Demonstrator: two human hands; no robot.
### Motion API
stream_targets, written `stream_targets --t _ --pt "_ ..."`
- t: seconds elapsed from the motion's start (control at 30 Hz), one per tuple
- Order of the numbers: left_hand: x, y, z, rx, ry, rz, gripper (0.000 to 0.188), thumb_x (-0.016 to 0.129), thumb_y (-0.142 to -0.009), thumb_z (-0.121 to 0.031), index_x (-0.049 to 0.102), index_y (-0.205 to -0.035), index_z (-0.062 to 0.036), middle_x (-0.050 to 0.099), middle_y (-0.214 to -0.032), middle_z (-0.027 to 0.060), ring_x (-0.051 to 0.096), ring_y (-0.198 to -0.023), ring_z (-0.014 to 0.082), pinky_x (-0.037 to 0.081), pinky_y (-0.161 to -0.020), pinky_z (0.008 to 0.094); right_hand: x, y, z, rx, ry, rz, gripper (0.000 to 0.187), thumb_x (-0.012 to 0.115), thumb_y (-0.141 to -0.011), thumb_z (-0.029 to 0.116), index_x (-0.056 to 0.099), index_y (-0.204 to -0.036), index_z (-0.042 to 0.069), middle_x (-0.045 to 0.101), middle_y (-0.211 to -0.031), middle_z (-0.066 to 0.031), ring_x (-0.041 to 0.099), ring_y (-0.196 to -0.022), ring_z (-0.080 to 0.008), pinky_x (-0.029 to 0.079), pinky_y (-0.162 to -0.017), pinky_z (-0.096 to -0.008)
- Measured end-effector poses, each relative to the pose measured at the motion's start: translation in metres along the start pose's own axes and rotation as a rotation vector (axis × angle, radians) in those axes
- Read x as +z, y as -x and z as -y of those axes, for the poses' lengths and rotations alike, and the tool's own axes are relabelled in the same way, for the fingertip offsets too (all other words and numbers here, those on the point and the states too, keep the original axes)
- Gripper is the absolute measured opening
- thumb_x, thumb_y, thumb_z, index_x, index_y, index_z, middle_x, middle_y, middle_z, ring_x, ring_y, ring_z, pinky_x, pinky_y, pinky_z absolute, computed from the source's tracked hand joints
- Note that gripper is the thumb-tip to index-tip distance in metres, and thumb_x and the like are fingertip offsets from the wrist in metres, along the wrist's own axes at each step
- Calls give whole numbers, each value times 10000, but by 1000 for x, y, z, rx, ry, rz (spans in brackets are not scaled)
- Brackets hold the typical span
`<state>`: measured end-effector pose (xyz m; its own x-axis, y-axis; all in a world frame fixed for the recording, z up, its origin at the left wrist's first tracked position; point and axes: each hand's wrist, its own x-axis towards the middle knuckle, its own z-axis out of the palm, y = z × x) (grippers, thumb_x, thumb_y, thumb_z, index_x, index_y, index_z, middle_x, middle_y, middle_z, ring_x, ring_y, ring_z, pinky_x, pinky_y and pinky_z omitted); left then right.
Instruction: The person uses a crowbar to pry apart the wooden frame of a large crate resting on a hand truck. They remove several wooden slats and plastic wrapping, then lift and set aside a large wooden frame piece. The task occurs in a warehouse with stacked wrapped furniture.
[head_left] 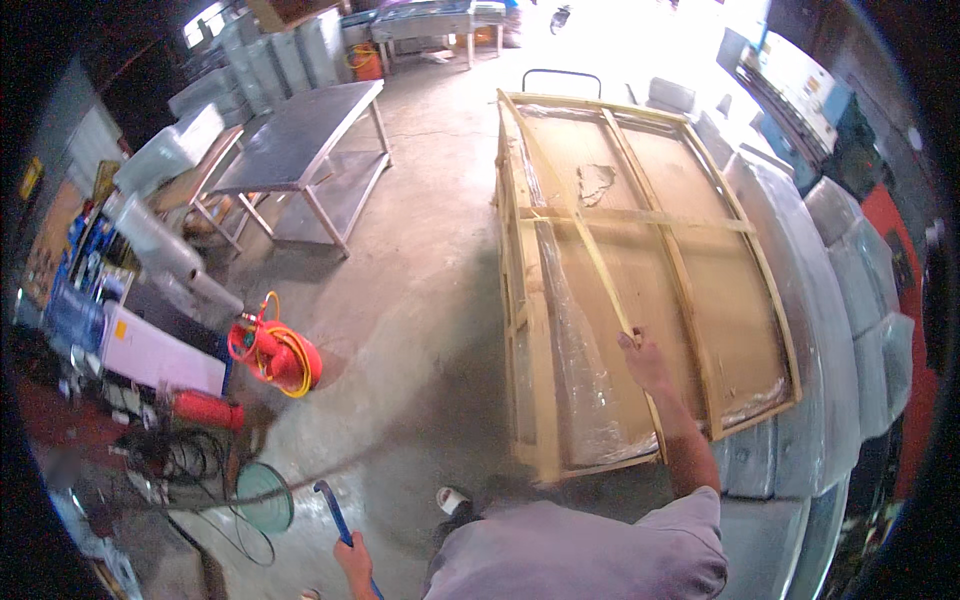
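A large wooden crate (690, 315) stands in front of me to the right, with brown board and clear plastic film inside its pale timber frame. My right hand (643, 358) reaches over its top, fingers closed on a long, thin yellowish strip (590, 245). The strip slants from the crate's far left corner toward its near edge. Whether it is wood or strapping I cannot tell. Low on my left, my left hand (353, 560) grips a blue pry bar (335, 512), its hooked end pointing up and away from the crate.
A red gas cylinder (285, 360) with a coiled yellow-orange hose stands on the floor to the left. Beyond it is a metal table (310, 135) with a lower shelf. Plastic-wrapped goods (800, 300) line the crate's right side. Black cables (215, 480) lie near a round green disc (266, 498).
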<state>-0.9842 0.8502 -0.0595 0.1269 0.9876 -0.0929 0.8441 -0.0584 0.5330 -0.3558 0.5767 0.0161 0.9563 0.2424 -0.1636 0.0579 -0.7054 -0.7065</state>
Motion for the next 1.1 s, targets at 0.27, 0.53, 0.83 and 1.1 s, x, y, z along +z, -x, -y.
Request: stream_targets --t 0.27,0.53,0.83,1.1 --pt "30 -210 -2 56 -43 231 428 694 -875 -322 611 -717 68 617 -638 196 603 -609 363 465 -639 489 70 25 59 94 -54 -57 590 659 -926 458 549 -1266 -12 715 -928 -163 684 -849 -237 533 -756 -392" --pt "109 -421 -78 -38 -60 595 417 674 -900 -357 721 -1020 40 720 -868 241 693 -798 305 526 -721 460 155 -115 196 185 -193 -80 555 634 -954 472 557 -1240 2 684 -873 -118 643 -776 -190 517 -689 -346" --pt "199 -661 -304 311 -50 485 410 700 -882 -338 626 -791 55 634 -671 201 623 -631 381 462 -617 487 227 -330 333 172 -167 -195 573 671 -941 457 533 -1265 5 681 -1043 -186 658 -896 -257 516 -822 -395" --pt "337 -886 -553 314 51 744 376 701 -904 -279 629 -725 43 550 -569 121 553 -566 208 440 -570 420 298 -515 399 167 -116 -338 627 735 -878 491 547 -1240 15 691 -1077 -237 676 -1002 -290 515 -875 -404"
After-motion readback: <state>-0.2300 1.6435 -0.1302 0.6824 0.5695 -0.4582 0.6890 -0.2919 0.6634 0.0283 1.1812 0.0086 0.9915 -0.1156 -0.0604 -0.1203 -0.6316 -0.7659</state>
